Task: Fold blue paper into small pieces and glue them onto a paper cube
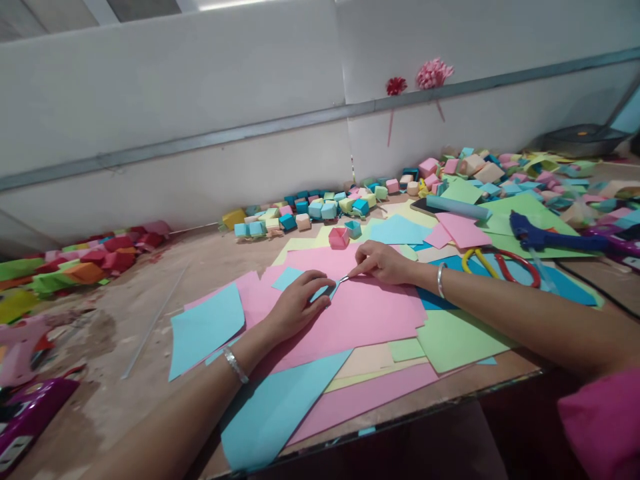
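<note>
My left hand [295, 305] lies on a small folded light-blue paper piece [325, 291], fingers curled and pressing it onto a large pink sheet [370, 313]. My right hand [383, 262] pinches the pointed tip of that same blue piece with its fingertips. Both wrists wear silver bangles. Two small paper boxes, one pink [339, 237] and one blue [353, 229], stand just beyond my hands.
Loose coloured sheets cover the wooden table [150, 293]. A row of small paper cubes [305, 210] lines the back wall. Scissors [500, 263] and a blue glue gun [550, 237] lie at right. Red and green cubes [75, 263] pile at left, paper flowers [433, 73] on the wall.
</note>
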{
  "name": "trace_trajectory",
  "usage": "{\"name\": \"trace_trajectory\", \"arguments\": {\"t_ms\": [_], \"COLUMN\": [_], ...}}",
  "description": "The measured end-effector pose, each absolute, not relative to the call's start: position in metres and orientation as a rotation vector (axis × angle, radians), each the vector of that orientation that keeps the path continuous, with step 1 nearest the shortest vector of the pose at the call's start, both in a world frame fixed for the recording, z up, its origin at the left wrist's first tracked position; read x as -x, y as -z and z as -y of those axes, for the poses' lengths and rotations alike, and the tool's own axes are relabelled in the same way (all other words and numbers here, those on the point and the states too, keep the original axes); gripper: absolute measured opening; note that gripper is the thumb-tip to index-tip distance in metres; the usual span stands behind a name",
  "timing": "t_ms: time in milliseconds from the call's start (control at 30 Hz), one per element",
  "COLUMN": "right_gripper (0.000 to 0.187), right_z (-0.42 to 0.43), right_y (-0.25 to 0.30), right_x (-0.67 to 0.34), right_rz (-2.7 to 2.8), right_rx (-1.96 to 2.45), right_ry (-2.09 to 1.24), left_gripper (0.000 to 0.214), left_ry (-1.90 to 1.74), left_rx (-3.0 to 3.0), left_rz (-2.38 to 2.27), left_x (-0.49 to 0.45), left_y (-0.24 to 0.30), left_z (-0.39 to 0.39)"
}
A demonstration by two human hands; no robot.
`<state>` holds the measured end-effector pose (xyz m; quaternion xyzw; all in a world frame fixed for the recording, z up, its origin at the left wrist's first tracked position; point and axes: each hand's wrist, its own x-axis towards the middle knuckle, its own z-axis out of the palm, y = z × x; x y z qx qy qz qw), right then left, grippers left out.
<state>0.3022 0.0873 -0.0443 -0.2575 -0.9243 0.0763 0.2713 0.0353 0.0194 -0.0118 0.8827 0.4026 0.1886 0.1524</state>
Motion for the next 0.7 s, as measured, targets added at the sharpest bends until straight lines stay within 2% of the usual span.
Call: {"name": "trace_trajectory", "arguments": {"t_ms": [367,700], "right_gripper": [0.033,0.035], "right_z": [-0.087,-0.095], "right_y": [0.045,0.044], "right_x": [-0.304,-0.312], "right_rz": [2.518,2.522], "right_rx": [0.584,0.461], "right_ry": [-0.232,-0.355], "left_gripper": [0.037,0.037], "left_ry": [-0.464,-0.445], "left_rx": [-2.621,-2.626], "left_rz": [-1.17,-1.181], "left_x": [-0.03,-0.03], "left_y": [0.021,0.019], "left_z": [-0.02,-0.021]}}
